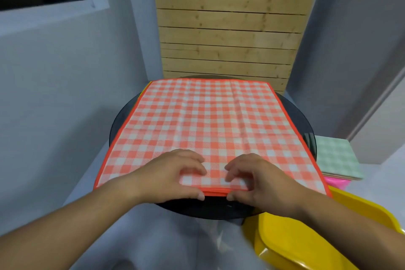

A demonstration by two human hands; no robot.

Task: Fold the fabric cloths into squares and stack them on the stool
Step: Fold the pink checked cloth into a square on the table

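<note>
Two hands, the left hand [175, 173] and right hand [256, 180], pinch the near hem of the orange checked cloth [208, 120], which lies spread on the dark round table [122, 120]. At three o'clock a folded green cloth [335, 158] tops the pink stool [335, 183]. A yellow plastic object [306, 237] sits at five.

Left hand [175, 173] and right hand [256, 180] pinch near edge of orange checked cloth [208, 120]

Round dark table [303, 125]: orange check cloth [208, 116] spread flat, corners overhang. Pink stool [335, 183] on the right: folded green cloth [335, 155] on top.
</note>
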